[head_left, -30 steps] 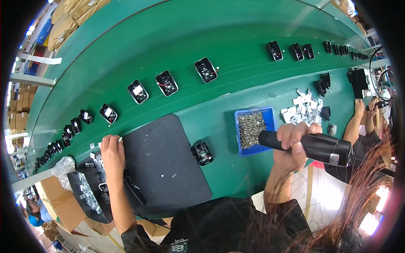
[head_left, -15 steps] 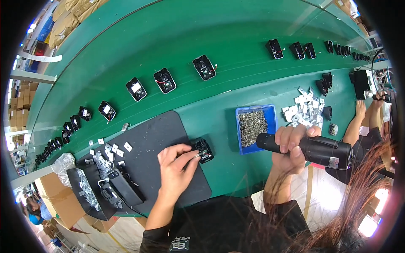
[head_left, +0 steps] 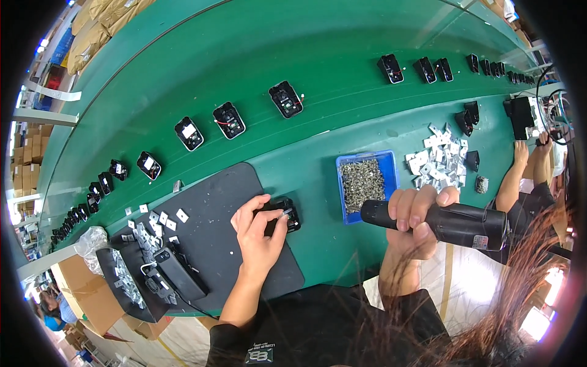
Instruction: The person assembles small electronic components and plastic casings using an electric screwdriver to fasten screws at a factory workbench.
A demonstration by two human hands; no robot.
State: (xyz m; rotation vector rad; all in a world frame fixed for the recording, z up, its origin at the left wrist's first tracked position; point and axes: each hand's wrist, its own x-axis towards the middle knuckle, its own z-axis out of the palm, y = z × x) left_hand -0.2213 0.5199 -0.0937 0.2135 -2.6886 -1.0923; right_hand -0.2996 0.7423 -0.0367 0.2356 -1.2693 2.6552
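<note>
A long green conveyor belt (head_left: 342,73) is seen curving across the view, and small black housings (head_left: 229,120) are spaced along it in a row, several with pale inserts and thin red wires showing inside. Nearer the person, a blue tray (head_left: 365,183) is filled with a mass of small grey metal screws, and just to its right a loose heap of flat, pale metal plates (head_left: 439,159) is spread on the green surface. A dark, matte work mat (head_left: 214,226) is laid at the front edge; a few small white squares (head_left: 164,217) are scattered over its left part, and black trays (head_left: 143,278) of further parts are overlapped at its lower left corner. Another person's forearms (head_left: 520,177) are seen at the far right, well apart from the work.

A small black part (head_left: 282,214), boxy and dull plastic in look with a bit of bright metal at its top, is set at the right edge of the mat, between the mat and the blue tray. It is partly covered by the left hand (head_left: 260,232), whose fingers are curled loosely over its left side and top, with the thumb pressed at its near edge; it is pinched and steadied rather than lifted.

A black, cylindrical electric screwdriver (head_left: 446,223) is gripped firmly in the right hand (head_left: 419,214), fingers wrapped fully round the barrel. It is held roughly level, with its tip pointed left, just below the blue tray and near the black part but apart from it.
</note>
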